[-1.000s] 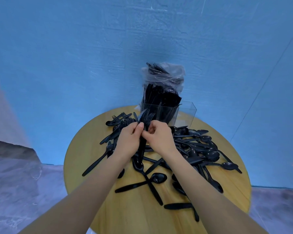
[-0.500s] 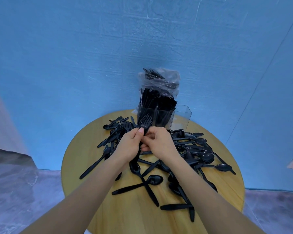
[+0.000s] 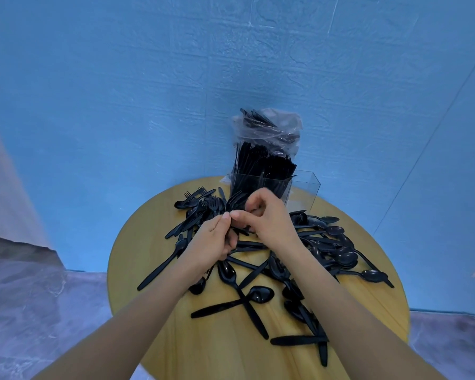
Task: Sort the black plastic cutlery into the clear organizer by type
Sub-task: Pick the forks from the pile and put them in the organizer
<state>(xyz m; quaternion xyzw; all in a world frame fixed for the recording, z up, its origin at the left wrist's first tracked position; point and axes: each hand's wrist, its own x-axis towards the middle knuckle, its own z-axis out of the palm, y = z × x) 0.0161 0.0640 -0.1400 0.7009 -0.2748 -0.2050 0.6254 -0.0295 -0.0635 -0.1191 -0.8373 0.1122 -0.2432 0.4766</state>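
Both hands meet over the table (image 3: pixel 176 338), the left hand (image 3: pixel 213 242) and right hand (image 3: pixel 266 218) with fingers curled, pinching what seems a bunch of forks (image 3: pixel 235 201) just before the organizer (image 3: pixel 303 185); loose spoons (image 3: pixel 340 253) lie around

Round wooden table (image 3: pixel 159 272), yellow-brown, occupies the lower centre of the frame. Blue textured wall (image 3: pixel 148 91) fills the upper frame. Grey marbled floor (image 3: pixel 33 311) at lower left. Crumpled clear plastic bag (image 3: pixel 269 127) above centre, against the wall.
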